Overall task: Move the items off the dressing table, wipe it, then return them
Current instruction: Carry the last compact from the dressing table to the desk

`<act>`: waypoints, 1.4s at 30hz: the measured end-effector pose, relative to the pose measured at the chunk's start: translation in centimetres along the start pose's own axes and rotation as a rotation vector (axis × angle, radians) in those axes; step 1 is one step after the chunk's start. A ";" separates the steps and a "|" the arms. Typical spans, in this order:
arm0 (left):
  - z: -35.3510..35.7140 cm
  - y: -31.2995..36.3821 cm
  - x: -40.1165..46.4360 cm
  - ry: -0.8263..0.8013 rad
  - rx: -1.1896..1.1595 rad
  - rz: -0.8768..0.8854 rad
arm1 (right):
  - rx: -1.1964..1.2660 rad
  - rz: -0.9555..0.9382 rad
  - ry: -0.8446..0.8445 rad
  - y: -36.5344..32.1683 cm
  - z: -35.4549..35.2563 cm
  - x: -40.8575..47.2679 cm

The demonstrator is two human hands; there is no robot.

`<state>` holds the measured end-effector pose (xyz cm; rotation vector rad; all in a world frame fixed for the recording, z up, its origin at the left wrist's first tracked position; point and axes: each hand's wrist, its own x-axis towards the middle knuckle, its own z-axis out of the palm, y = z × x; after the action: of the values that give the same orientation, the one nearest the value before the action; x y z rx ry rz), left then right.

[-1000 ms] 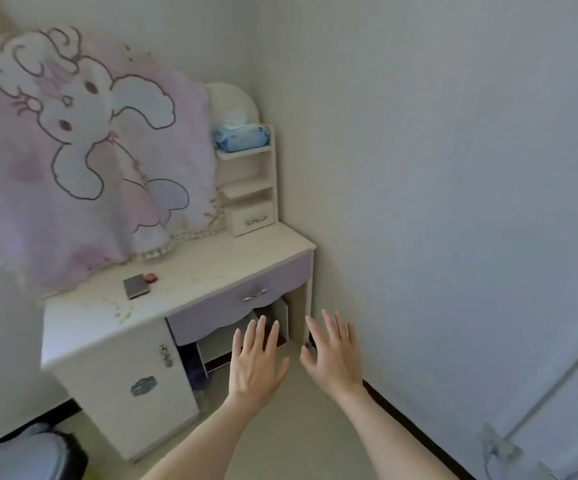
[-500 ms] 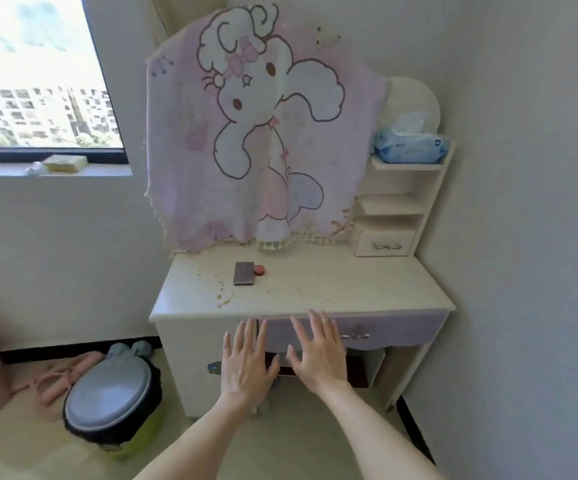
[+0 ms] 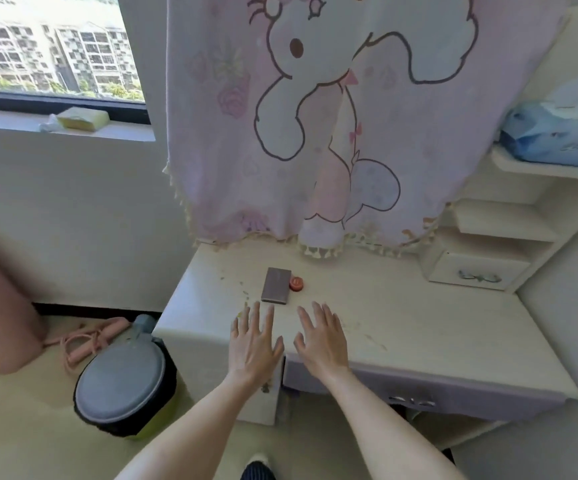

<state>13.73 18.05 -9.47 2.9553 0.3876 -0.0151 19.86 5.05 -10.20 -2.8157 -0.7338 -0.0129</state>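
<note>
I'm holding both grips, left hand (image 3: 253,344) and right hand (image 3: 322,341), spread flat and empty over the bench (image 3: 419,327), clearing not yet begun, the brown case (image 3: 275,285) and red cap (image 3: 295,283) just ahead needing a pinch.

Daylit window (image 3: 52,46) in white wall (image 3: 73,209); lidded bin (image 3: 124,386) stands on cream floor (image 3: 38,452).

The cream painted-wood dressing table (image 3: 401,327) looks smooth and faintly glossy, speckled left; the pink rabbit-print cloth (image 3: 315,116) behind is soft and matt; the flat grey-brown case (image 3: 275,285) is satiny.
</note>
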 end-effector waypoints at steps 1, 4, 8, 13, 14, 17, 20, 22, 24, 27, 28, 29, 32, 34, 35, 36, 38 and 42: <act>0.3 -0.3 2.0 -0.009 -0.002 0.006 | 0.000 0.018 -0.016 0.4 0.7 1.8; 1.1 -1.1 7.4 -0.059 -0.009 0.028 | -0.002 0.064 -0.097 1.3 2.8 6.5; 2.8 -1.7 13.2 -0.128 -0.077 -0.009 | 0.016 0.106 -0.115 1.5 5.1 11.6; 4.8 -1.8 17.8 -0.181 -0.051 0.001 | 0.036 0.100 -0.069 2.6 7.6 15.8; 5.3 -1.7 18.6 -0.190 -0.041 0.001 | 0.026 0.096 -0.067 2.7 7.9 16.5; 6.3 -1.1 20.3 -0.214 -0.018 -0.013 | -0.008 0.075 -0.067 3.2 8.9 17.8; 6.9 -0.6 21.3 -0.239 0.006 -0.044 | -0.001 0.039 -0.055 3.9 9.7 18.3; 7.0 -0.4 21.8 -0.212 -0.004 -0.071 | -0.009 0.033 -0.028 4.7 10.0 18.6; 6.9 -0.3 22.1 -0.225 -0.030 -0.085 | -0.040 0.034 -0.007 5.4 10.3 18.7; 6.4 -0.1 22.5 -0.258 -0.053 -0.073 | -0.018 0.038 0.017 6.0 9.9 18.6; 6.1 0.1 22.7 -0.254 -0.051 -0.064 | 0.002 0.046 0.017 6.1 9.6 18.6; 5.8 0.3 22.9 -0.251 -0.055 -0.064 | 0.023 0.058 0.009 6.2 9.2 18.6; 4.8 0.8 22.8 -0.264 -0.106 -0.081 | 0.087 0.102 -0.023 6.4 8.2 18.0; 4.3 1.0 22.7 -0.296 -0.136 -0.028 | 0.109 0.133 -0.020 6.8 7.8 17.3; 4.0 1.1 22.7 -0.300 -0.144 0.010 | 0.112 0.155 -0.011 7.0 7.5 16.9; 3.6 1.4 22.7 -0.295 -0.143 0.048 | 0.111 0.176 0.003 7.2 7.3 16.5; 2.7 2.4 22.8 -0.273 -0.122 0.133 | 0.099 0.228 0.054 7.7 6.7 15.6; 1.5 6.3 22.4 -0.262 -0.080 0.372 | 0.084 0.455 0.216 9.8 5.2 11.6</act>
<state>37.01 17.52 -10.61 2.8456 -0.1917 -0.3279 34.47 3.45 -16.63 -2.7729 -0.0386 -0.1993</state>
